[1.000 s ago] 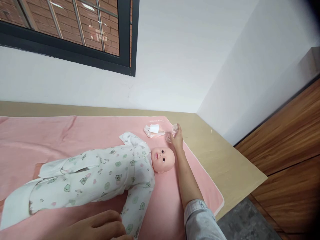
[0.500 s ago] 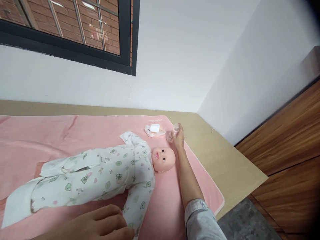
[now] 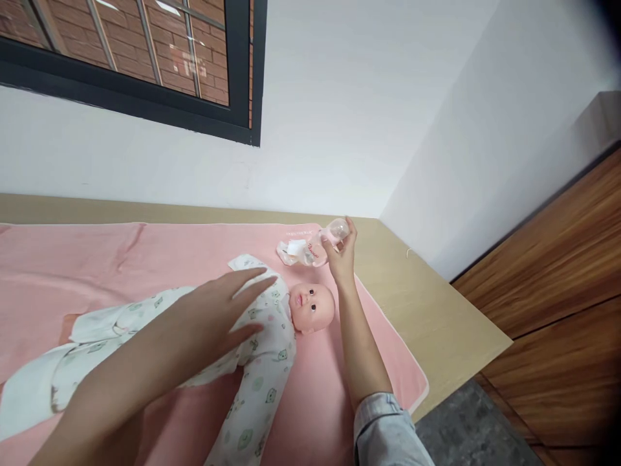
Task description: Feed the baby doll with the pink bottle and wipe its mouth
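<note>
Beyond the doll's head, my right hand (image 3: pixel 343 255) grips a clear baby bottle (image 3: pixel 316 251) with a pale pink collar and a see-through cap. The bottle is tilted, its cap end up toward the right. My left hand (image 3: pixel 228 307) hovers over the chest of a baby doll (image 3: pixel 313 307), fingers spread and holding nothing. The doll lies on its back in white pyjamas printed with small green and pink figures, head to the right. Part of its trunk is hidden behind my left arm. A small plastic packet with a white label (image 3: pixel 295 247) lies just left of the bottle.
A pink blanket (image 3: pixel 87 259) spreads under the doll on a wooden tabletop (image 3: pixel 427 298). White walls meet behind the table, with a dark-framed barred window (image 3: pixel 242 71) at upper left. Wood-grain panels (image 3: pixel 557 259) stand at the right, above a dark grey floor.
My right hand has lifted and tilted the bottle, which now shows more fully. My left hand has come up from the lower edge over the doll's chest, its fingers spreading.
</note>
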Tool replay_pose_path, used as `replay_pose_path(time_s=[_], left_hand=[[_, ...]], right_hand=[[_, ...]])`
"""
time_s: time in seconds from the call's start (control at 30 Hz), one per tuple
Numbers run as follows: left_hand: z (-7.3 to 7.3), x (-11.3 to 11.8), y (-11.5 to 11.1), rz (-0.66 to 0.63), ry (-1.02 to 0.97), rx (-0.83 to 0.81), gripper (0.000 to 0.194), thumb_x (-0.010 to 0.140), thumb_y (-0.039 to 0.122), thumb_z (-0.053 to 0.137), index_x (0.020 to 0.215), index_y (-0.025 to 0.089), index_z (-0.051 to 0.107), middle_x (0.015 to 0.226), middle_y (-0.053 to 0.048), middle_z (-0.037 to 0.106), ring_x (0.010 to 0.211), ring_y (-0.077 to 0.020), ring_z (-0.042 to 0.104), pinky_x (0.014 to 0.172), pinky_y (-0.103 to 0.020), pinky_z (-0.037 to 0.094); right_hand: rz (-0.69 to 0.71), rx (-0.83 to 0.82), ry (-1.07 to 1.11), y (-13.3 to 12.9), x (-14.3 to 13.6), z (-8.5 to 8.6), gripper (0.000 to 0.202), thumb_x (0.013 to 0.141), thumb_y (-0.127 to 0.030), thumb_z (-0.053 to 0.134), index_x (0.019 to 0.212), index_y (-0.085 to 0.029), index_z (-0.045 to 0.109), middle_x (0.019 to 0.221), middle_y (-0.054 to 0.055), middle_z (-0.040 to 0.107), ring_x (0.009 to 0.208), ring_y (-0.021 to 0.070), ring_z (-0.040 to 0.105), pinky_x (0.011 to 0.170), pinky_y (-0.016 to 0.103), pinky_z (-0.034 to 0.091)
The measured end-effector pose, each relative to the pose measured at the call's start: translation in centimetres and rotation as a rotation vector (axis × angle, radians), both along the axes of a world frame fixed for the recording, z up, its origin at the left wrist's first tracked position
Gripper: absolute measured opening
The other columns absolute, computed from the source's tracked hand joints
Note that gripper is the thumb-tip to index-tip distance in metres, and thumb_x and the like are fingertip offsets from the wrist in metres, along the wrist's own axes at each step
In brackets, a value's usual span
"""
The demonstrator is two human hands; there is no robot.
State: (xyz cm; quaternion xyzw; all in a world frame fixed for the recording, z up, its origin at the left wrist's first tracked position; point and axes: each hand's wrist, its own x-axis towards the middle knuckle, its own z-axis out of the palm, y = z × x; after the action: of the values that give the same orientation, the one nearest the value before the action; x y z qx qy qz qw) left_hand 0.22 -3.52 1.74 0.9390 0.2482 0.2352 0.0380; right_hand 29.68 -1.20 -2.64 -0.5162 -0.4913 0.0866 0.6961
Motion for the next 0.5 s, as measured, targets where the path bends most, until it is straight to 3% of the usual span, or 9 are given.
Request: replay_pose_path(time_s=[0.1, 0.27, 0.5], left_hand=[[-0.3, 1.4, 1.1, 0.086, -0.005, 0.065, 0.051, 0.096, 0.047, 0.042, 0.139, 0.021, 0.05, 0.141, -0.01, 0.053, 0.125, -0.0315, 0.053, 0.101, -0.047, 0.046], [0.5, 3.2, 0.6, 0.279, -0.136, 0.002, 0.054, 0.093, 0.05, 0.046, 0.136, 0.017, 0.05, 0.131, -0.012, 0.061, 0.115, -0.0323, 0.059, 0.095, -0.044, 0.047], [1.4, 3.6, -0.2, 0.316, -0.167, -0.119, 0.039, 0.081, 0.036, 0.058, 0.118, 0.023, 0.053, 0.105, -0.004, 0.07, 0.085, -0.0283, 0.068, 0.08, -0.039, 0.049]], right_hand=[[0.157, -0.013, -0.036, -1.7, -3.8, 1.6, 0.079, 0.082, -0.041, 0.065, 0.148, -0.032, 0.021, 0.141, 0.011, 0.048, 0.114, 0.0198, 0.061, 0.09, 0.034, 0.056], [0.362, -0.069, -0.051, -4.6, -9.1, 2.6, 0.075, 0.081, -0.045, 0.068, 0.146, -0.035, 0.03, 0.141, 0.006, 0.049, 0.121, 0.0212, 0.056, 0.096, 0.039, 0.055], [0.405, -0.054, -0.085, -5.9, -12.1, 2.0, 0.077, 0.08, -0.047, 0.07, 0.146, -0.038, 0.032, 0.147, 0.003, 0.044, 0.137, 0.0236, 0.045, 0.113, 0.047, 0.043]])
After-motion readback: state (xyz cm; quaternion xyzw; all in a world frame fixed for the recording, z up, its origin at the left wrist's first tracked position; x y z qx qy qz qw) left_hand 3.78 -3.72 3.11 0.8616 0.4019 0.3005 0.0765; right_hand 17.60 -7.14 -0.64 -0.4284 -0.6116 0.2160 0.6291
